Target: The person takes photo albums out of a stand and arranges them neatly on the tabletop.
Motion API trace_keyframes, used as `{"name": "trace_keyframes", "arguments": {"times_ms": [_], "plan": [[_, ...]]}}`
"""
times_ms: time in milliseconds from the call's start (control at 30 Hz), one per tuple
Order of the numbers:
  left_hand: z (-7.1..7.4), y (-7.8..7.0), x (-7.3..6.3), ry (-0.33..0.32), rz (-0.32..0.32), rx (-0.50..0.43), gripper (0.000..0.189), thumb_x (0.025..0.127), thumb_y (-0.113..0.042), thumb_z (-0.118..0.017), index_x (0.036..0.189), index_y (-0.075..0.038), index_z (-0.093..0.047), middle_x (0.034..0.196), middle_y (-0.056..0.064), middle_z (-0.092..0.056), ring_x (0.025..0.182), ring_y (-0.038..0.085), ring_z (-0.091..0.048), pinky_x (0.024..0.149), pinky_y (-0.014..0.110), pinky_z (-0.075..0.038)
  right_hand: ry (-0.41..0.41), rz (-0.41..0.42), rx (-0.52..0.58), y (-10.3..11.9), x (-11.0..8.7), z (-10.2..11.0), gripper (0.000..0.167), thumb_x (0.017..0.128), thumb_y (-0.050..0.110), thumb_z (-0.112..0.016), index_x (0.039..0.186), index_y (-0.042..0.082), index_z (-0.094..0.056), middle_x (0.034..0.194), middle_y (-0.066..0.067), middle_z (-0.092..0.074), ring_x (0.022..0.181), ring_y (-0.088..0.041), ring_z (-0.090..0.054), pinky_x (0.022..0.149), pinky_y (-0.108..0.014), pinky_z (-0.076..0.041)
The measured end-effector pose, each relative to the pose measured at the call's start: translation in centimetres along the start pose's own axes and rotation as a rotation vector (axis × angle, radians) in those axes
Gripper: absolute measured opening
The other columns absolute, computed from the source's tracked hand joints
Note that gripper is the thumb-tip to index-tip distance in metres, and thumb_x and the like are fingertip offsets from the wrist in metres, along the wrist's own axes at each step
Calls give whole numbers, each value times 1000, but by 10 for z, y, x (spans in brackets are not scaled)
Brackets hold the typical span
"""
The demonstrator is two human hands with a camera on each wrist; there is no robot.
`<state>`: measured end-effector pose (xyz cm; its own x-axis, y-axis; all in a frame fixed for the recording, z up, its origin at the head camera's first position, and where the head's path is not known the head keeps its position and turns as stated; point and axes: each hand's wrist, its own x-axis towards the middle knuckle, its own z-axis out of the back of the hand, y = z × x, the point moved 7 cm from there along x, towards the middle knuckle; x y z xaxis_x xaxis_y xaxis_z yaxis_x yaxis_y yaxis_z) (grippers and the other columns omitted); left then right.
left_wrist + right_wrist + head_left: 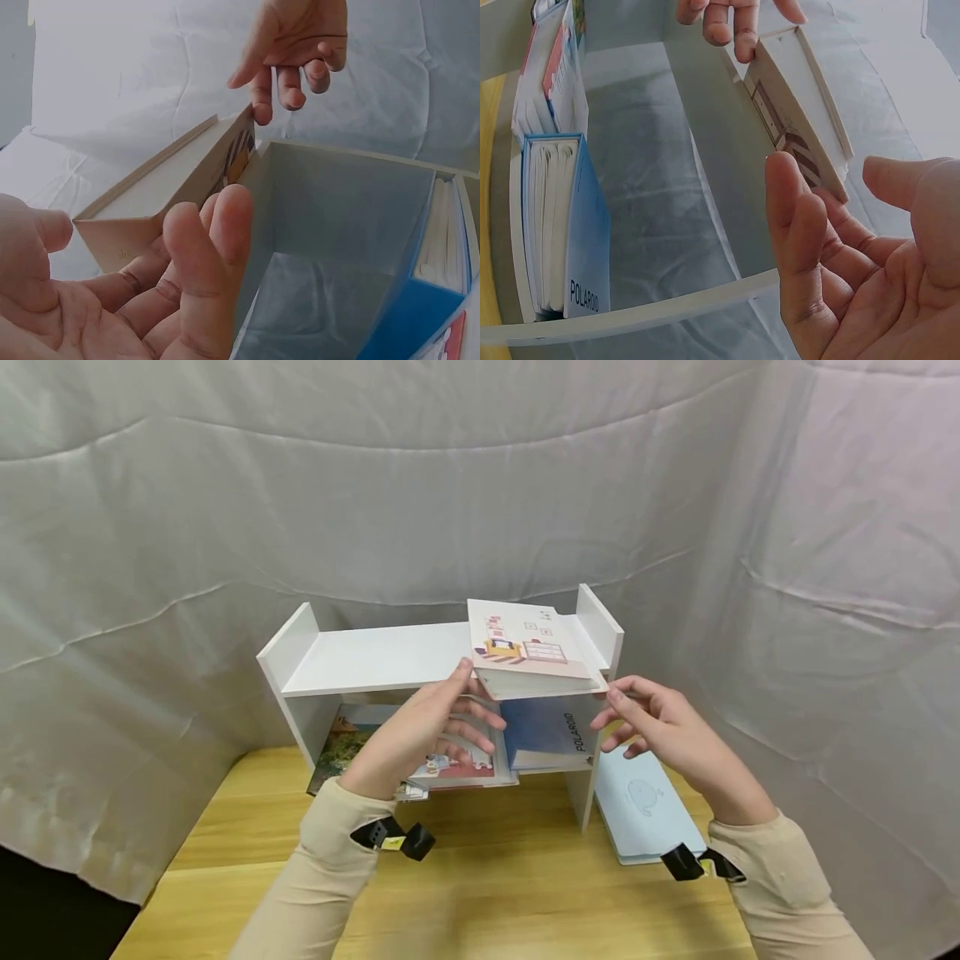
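A white and pink illustrated book (532, 643) lies over the right part of the white shelf's upper board (375, 656), its front edge jutting past the board. My left hand (427, 722) is at the book's front left corner, with fingers spread and some fingertips beneath it. At the front right corner, my right hand (660, 722) touches the edge with a fingertip. Both thumbs look slightly apart from the book in the wrist views. Below, a blue book marked POLAROID (547, 731) stands in the lower compartment, partly behind the hands.
More books (457, 764) fill the lower level left of the blue one, including one with a landscape cover (341, 752). A pale blue notebook (645, 802) lies on the wooden table (510, 877) beside the shelf's right side. Grey cloth (450, 510) hangs behind.
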<state>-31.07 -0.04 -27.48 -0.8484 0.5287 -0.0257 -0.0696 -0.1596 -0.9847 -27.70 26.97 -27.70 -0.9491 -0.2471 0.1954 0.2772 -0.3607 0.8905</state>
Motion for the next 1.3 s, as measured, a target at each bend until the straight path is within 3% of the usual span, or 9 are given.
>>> {"name": "trace_keyframes", "arguments": {"times_ms": [333, 700, 1000, 1300], "plan": [[-9, -1, 16, 54, 40, -87, 75, 108, -73, -39, 129, -5, -60, 115, 10, -79, 82, 20, -78, 60, 31, -59, -21, -50, 9, -6, 0, 14, 23, 115, 34, -52, 119, 12, -59, 100, 7, -78, 82, -14, -76, 69, -30, -61], [-12, -2, 5, 50, 29, -67, 68, 110, -68, -39, 120, -6, -64, 116, 12, -80, 84, 21, -78, 59, 31, -58, 8, -60, -1, -6, -8, 14, 23, 114, 37, -55, 116, 15, -63, 101, 7, -77, 82, -18, -76, 63, -29, -57], [-14, -2, 7, 53, 24, -71, 62, 111, -66, -40, 119, -9, -63, 120, 15, -79, 86, 20, -77, 60, 31, -60, 29, -97, 32, -12, -4, 15, 20, 115, 38, -51, 118, 21, -62, 105, 7, -76, 83, -16, -74, 63, -28, -53], [-19, 4, 5, 72, 28, -68, 58, 112, -61, -43, 134, -11, -64, 121, 12, -76, 86, 21, -77, 63, 36, -64, 27, -88, 60, -14, -8, 13, 22, 115, 37, -53, 125, 19, -59, 105, 5, -76, 82, -16, -74, 62, -27, -54]]}}
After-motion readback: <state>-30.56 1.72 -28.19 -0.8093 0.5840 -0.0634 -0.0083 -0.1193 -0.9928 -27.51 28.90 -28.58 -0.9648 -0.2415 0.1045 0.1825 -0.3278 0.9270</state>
